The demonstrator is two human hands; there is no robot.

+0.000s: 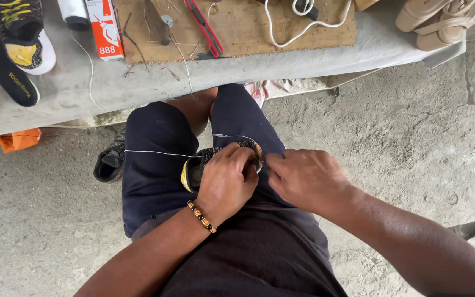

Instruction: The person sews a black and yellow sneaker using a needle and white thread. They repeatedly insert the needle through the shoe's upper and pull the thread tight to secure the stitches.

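Low grey bench (83, 88) bearing a wooden board (248, 27), a matching shoe (26, 33) and tan sandals (441, 22). Black-and-yellow shoe (193, 168) on the lap, left hand (226, 181) closed over it. Right hand (303, 176) just beside, fingertips pinched at its edge; white thread (155, 152) taut leftward across the thigh.

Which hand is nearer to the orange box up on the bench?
Left. The left hand grips the shoe on the lap, below the orange box; the right hand sits farther right.
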